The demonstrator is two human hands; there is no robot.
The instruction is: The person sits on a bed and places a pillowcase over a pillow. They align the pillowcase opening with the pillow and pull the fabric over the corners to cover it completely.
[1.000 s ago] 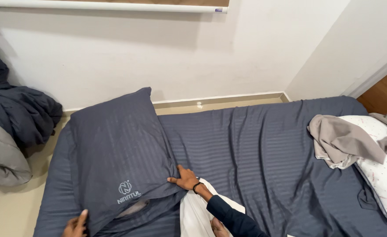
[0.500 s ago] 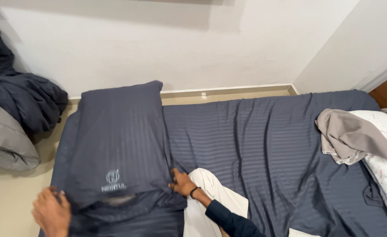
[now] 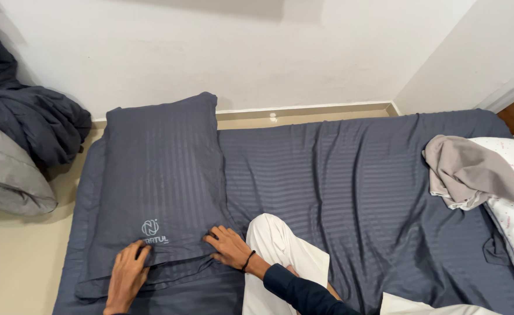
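Right now both hands, left (image 3: 127, 274) and right (image 3: 229, 248), press spread fingers flat on the pillow's (image 3: 160, 175) near edge; it stretches away beyond them.

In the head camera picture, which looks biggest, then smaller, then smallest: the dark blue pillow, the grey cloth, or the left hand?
1. Dark blue pillow, clearly the biggest.
2. Grey cloth, lying farther off on the bed.
3. Left hand, smallest, though it sits nearest the camera.

Pillow (image 3: 158, 175) on mattress (image 3: 338, 175), left end; both hands on it
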